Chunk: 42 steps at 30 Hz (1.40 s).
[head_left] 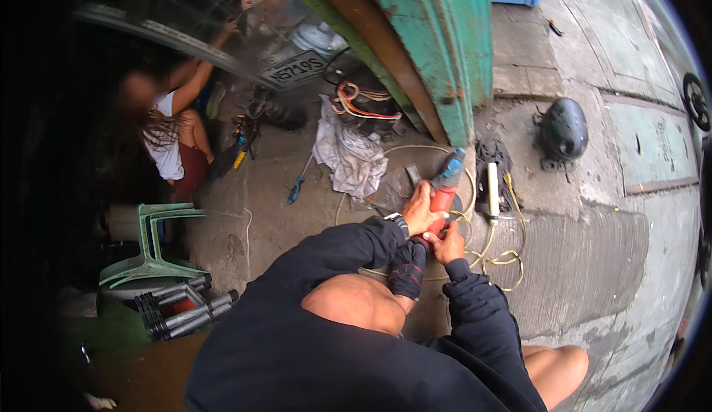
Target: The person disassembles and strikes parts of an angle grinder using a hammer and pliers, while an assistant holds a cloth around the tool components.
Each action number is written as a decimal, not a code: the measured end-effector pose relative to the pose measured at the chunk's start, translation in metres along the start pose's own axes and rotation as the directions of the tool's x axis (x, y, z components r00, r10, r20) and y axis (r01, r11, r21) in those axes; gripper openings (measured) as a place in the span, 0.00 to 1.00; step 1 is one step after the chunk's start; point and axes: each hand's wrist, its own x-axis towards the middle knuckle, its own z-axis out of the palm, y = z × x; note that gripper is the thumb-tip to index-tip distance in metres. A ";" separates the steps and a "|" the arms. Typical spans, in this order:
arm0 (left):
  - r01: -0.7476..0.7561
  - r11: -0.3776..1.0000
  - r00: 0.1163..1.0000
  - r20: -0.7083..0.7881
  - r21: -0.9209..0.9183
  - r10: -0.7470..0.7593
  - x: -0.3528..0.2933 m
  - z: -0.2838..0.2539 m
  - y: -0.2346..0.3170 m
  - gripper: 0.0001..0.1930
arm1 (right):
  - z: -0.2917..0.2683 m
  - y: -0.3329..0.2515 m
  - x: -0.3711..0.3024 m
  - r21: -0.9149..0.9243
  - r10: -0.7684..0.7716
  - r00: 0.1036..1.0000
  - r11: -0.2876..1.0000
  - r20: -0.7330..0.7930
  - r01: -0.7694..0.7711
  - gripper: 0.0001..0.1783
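Note:
A red power tool [443, 198] with a blue-grey end [453, 163] stands slanted in front of me; its exact kind is hard to make out. My left hand [421, 210], with a dark watch at its wrist, is wrapped round the red body from the left side. Lower down, my right hand [447, 245] has its fingers closed at the tool's near end, where the fingertips are partly hidden. My foot in a dark shoe [408, 269] is right beneath that end. Pale yellow cord [512, 262] lies looped beside my right hand.
A white tube [492, 189] and black cloth lie right of the tool. Left are a crumpled rag [352, 152], a screwdriver [300, 180] and bundled wires [356, 104]. A green post [456, 56] rises ahead. Far right sits a black rounded tank [565, 129]; another person [174, 130] crouches far left.

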 end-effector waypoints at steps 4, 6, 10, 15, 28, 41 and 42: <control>-0.036 0.997 0.998 0.053 -0.073 0.040 0.014 -0.004 -0.007 0.38 | 0.005 -0.017 0.005 0.065 0.047 0.998 0.997 -0.030 -0.045 0.32; -0.021 0.995 0.988 0.153 -0.096 0.035 0.009 0.004 -0.018 0.36 | 0.029 0.000 0.002 0.286 0.167 0.984 0.942 0.054 -0.176 0.31; -0.137 0.988 0.969 0.198 -0.071 0.149 0.022 -0.005 -0.042 0.36 | 0.056 -0.018 0.011 0.095 0.068 0.994 0.994 -0.088 -0.060 0.29; -0.082 0.994 0.939 0.327 -0.075 0.102 0.026 -0.008 -0.037 0.36 | 0.052 0.005 0.017 0.170 0.074 0.997 0.983 -0.008 -0.072 0.30; 0.176 0.977 0.910 -0.358 -0.122 -0.209 -0.055 -0.113 -0.071 0.17 | -0.021 -0.006 0.002 0.301 -0.015 1.000 0.953 -0.015 0.019 0.10; 0.784 0.599 0.589 -0.497 0.162 -0.637 -0.216 -0.205 -0.214 0.37 | 0.001 -0.047 -0.010 0.159 -0.087 0.987 0.985 0.137 0.064 0.08; 0.773 0.605 0.593 -0.557 0.191 -0.581 -0.216 -0.202 -0.230 0.36 | -0.001 -0.053 -0.010 0.165 -0.108 0.987 0.982 0.119 0.088 0.09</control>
